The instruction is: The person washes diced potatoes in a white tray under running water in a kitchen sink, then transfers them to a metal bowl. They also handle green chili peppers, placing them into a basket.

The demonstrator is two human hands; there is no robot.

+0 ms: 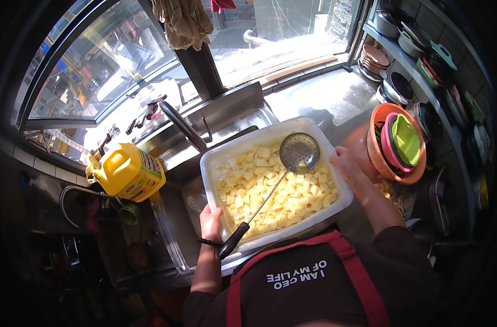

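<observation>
A white rectangular plastic tub (208, 180) full of pale yellow cubes, apparently cut potato (269, 192), is held in front of me over the sink's edge. My left hand (211, 222) grips its near left corner, a dark beaded bracelet on the wrist. On the opposite side, my right hand (346, 163) has hold of the right rim. A perforated metal skimmer (299, 152) lies across the tub; its bowl rests on the cubes at the upper right, and its black handle sticks out past the near left rim. The fingers under the rim are hidden.
Behind the tub stand a curved metal faucet (181, 122) and the sink basin (189, 200). A yellow plastic jug (130, 172) is at the left. At the right, an orange basket (375, 157) holds colored plastic baskets, near a shelf (412, 61) with stacked dishes.
</observation>
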